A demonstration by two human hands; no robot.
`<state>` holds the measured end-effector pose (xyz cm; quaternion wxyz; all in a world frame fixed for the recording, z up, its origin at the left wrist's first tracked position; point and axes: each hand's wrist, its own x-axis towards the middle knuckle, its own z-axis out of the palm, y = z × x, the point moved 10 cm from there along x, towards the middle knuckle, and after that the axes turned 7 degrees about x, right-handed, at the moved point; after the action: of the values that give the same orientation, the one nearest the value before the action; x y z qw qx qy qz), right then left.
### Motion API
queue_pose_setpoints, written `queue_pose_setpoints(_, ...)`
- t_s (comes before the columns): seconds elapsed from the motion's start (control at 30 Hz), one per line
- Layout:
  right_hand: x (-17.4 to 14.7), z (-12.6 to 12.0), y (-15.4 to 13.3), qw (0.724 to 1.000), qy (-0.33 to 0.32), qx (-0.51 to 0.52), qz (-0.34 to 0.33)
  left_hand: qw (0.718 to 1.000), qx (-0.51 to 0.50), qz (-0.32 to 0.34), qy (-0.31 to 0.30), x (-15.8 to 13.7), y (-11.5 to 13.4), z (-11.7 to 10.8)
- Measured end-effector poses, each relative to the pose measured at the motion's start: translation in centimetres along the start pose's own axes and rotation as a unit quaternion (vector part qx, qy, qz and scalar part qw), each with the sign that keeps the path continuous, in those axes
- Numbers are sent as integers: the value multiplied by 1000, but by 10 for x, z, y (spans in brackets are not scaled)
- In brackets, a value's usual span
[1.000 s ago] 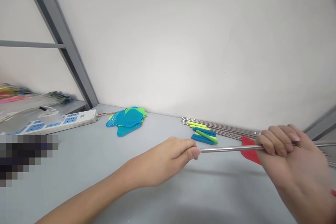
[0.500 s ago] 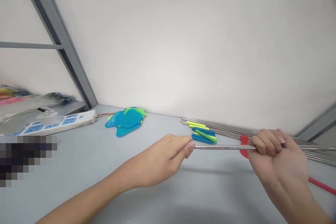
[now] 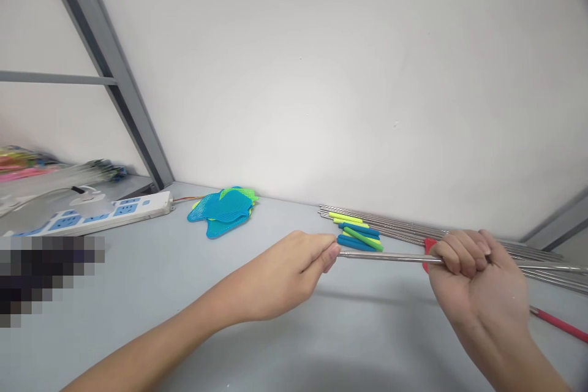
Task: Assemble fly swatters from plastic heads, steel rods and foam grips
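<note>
A thin metal rod [image 3: 390, 256] is held above the table, running sideways between my hands. My left hand [image 3: 298, 272] is closed round its left end, thumb and fingers pressed together, hiding the tip. Farther right, my right hand [image 3: 478, 288] has its fingers wrapped about the same rod, palm side up, and the rod continues past it to the right edge. A red piece [image 3: 429, 251] lies partly hidden behind my right hand. Just beyond the rod lie several short coloured tubes, among them a green tube [image 3: 362, 238] and a yellow tube [image 3: 345, 218].
Along the wall lies a bundle of metal rods [image 3: 395, 225]. A pile of mesh swatter-like heads [image 3: 227, 208], blue and green, rests farther left. A white power strip [image 3: 151, 207] sits near the metal frame post [image 3: 133, 98]. A red-handled rod [image 3: 560, 322] lies at the right.
My right hand has shifted slightly left along with a small tilt of the rod, its right end lower. My left hand keeps its grip. The view has moved a little.
</note>
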<state>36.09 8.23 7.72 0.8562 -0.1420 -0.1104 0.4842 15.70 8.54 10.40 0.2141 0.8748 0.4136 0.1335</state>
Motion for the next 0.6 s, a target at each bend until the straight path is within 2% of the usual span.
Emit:
queue_pose_setpoints(0.13, 1, -3, -1, 1000, 13, 4, -1, 1000, 6, 0, 2, 1, 2, 2)
queue_pose_setpoints(0.6, 4, 8, -14, 998, -33, -55, -16, 998, -49, 10, -35, 3, -1, 24)
